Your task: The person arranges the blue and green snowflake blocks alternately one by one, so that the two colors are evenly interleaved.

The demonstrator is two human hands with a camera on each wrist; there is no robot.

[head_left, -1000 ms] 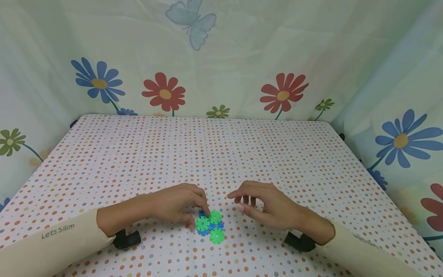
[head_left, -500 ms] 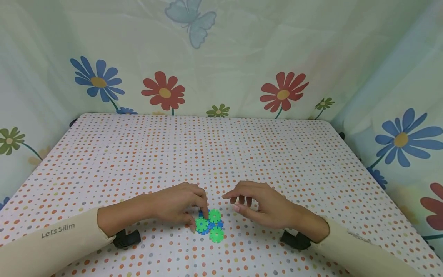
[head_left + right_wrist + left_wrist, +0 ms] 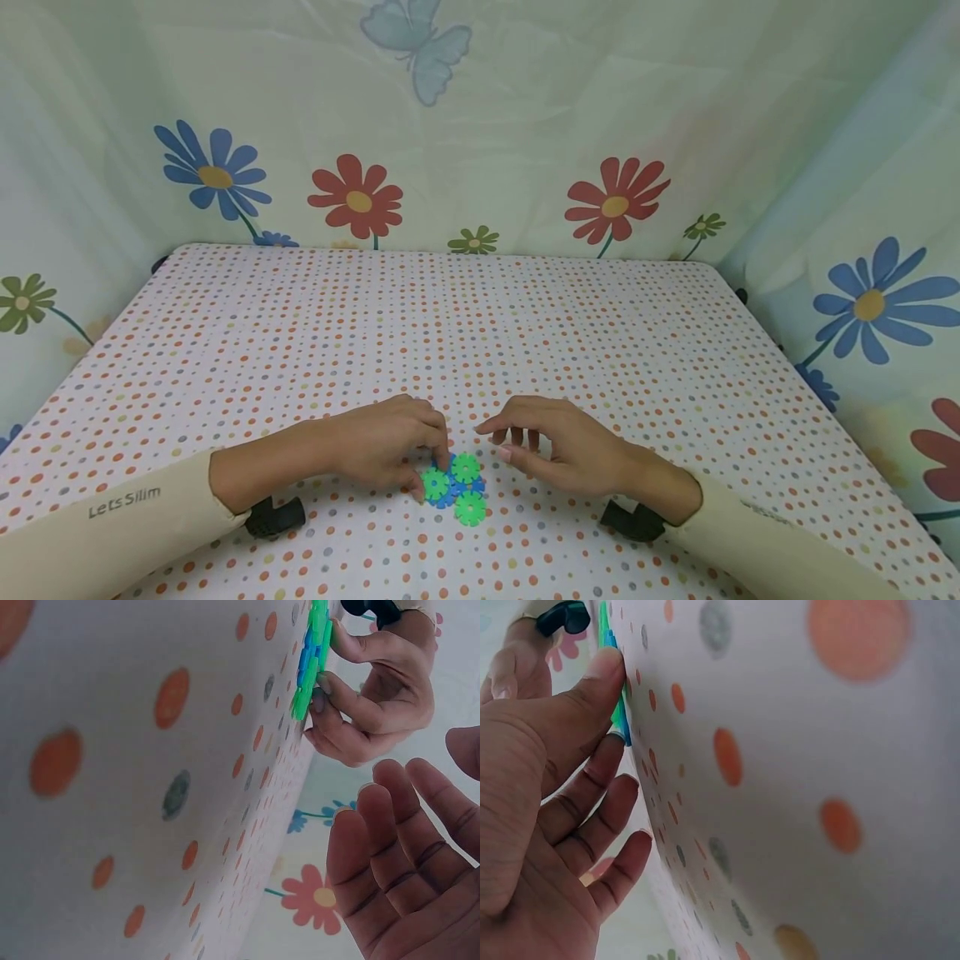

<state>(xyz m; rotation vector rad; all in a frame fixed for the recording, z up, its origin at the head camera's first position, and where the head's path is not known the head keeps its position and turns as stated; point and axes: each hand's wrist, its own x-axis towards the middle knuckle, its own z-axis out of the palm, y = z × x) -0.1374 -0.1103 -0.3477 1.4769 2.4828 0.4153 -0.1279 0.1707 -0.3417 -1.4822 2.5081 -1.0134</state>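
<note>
A small cluster of notched plastic building discs, green over blue, lies flat in front of me. My left hand [image 3: 384, 442] pinches the left green disc [image 3: 436, 483] with thumb and index finger, at the cluster's left edge. Two other green discs [image 3: 470, 508] sit to its right, and blue discs [image 3: 444, 502] show partly beneath them. In the left wrist view the blue edge [image 3: 626, 729] appears at the fingertips, close against the cloth. My right hand [image 3: 572, 446] hovers right of the cluster, fingers loosely bent and holding nothing.
The table [image 3: 300, 333] wears a white cloth with coloured dots. Behind and beside it hangs a curtain [image 3: 495, 100] printed with flowers and a butterfly. Each wrist carries a black camera mount [image 3: 274, 517].
The pinched green disc has shifted slightly left, and blue beneath it shows differently. My right hand has drifted left toward the cluster; the left hand stays nearly in place.
</note>
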